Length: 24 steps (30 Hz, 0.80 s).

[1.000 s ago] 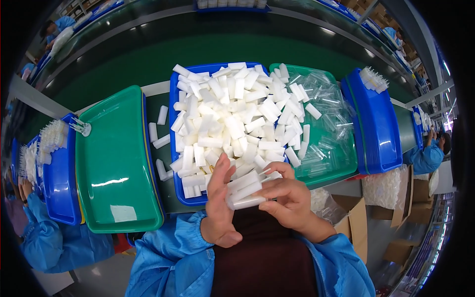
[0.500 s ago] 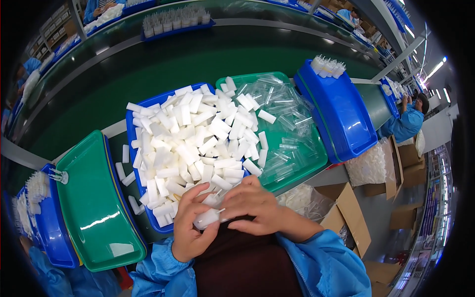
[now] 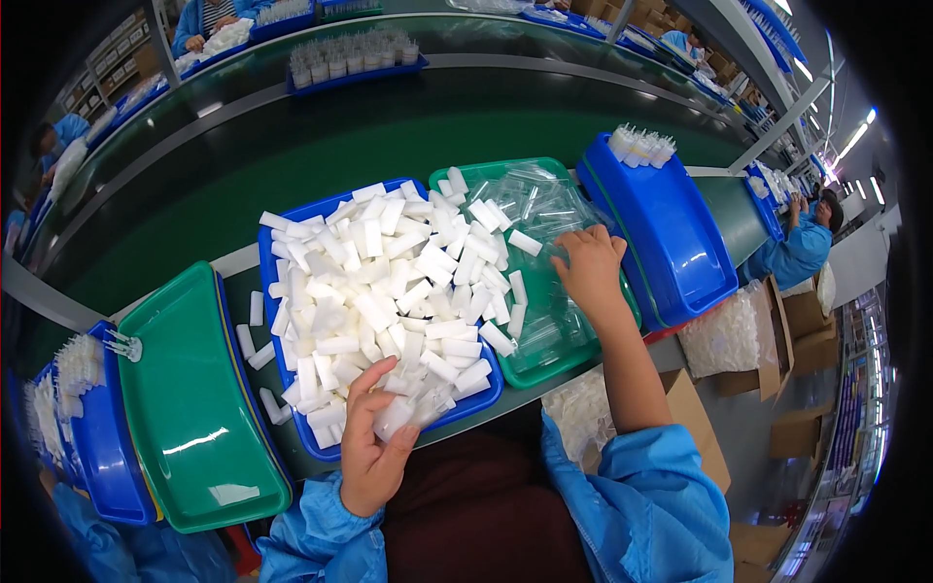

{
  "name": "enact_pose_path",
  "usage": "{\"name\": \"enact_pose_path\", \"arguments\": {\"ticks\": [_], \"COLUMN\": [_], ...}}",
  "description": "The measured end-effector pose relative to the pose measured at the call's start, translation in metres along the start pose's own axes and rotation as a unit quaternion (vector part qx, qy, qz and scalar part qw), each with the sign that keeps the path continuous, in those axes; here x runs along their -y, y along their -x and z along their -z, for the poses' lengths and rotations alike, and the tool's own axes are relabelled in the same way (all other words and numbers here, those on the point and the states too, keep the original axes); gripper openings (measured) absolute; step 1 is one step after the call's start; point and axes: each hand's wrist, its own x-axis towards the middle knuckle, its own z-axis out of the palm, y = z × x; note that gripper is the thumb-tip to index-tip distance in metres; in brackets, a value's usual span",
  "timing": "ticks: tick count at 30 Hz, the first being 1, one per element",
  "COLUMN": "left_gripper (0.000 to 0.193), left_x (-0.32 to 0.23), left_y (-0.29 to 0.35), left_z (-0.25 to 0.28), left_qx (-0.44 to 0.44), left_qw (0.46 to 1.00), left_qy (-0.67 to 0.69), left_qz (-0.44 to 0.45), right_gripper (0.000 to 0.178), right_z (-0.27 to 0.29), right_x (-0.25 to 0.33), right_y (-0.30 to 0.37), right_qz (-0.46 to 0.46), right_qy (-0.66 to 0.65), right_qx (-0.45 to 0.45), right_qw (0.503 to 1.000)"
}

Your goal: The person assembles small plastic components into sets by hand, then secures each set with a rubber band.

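My left hand (image 3: 374, 442) is closed around a smooth white piece (image 3: 393, 418), pinched between thumb and fingers at the near edge of a blue tray (image 3: 486, 396). Clear plastic (image 3: 428, 400) lies against that piece; its exact shape is hard to make out. A big heap of short white cylinders (image 3: 374, 277) fills the tray. My right hand (image 3: 591, 267) reaches over a green tray (image 3: 544, 374), with thumb and fingers apart among clear plastic tubes (image 3: 549, 199). No object shows in its grasp, though the fingertips partly hide what lies beneath.
Stacked blue trays (image 3: 671, 233) stand at the right, topped by white parts with thin stems (image 3: 641, 148). On the left sits another green tray (image 3: 194, 389). Loose white cylinders lie between trays. A green conveyor (image 3: 389, 126) runs behind; open cartons (image 3: 695, 418) stand at lower right. Co-workers sit farther off.
My right hand has left my left hand and moved right and away, over the clear tubes. My left hand stays in nearly the same place, still holding the white piece.
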Motion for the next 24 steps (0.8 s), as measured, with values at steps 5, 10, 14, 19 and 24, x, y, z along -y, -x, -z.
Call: {"name": "enact_pose_path", "arguments": {"ticks": [5,10,14,19,24], "left_gripper": [0.024,0.025,0.027,0.030,0.029], "left_x": [-0.003,-0.006,-0.005,-0.004,-0.005], "left_y": [-0.004,-0.006,-0.007,-0.008,-0.007], "left_z": [0.003,0.004,0.004,0.002,0.005], "left_qx": [0.007,0.003,0.000,-0.009,-0.020], "left_qw": [0.995,0.993,0.995,0.995,0.993], "left_qy": [-0.085,-0.105,-0.089,-0.089,-0.110], "left_qz": [-0.047,-0.046,-0.035,-0.042,-0.047], "right_gripper": [0.025,0.025,0.030,0.034,0.029], "right_z": [-0.002,0.028,0.042,0.049,0.061], "right_x": [0.005,0.025,0.059,0.098,0.122], "right_y": [0.001,0.009,0.026,0.049,0.057], "right_qz": [-0.015,0.015,-0.007,0.023,0.048], "right_qy": [-0.031,-0.143,-0.472,-0.591,-0.748], "right_qx": [-0.004,-0.046,0.001,0.097,0.209], "right_qw": [0.999,0.989,0.881,0.800,0.628]}}
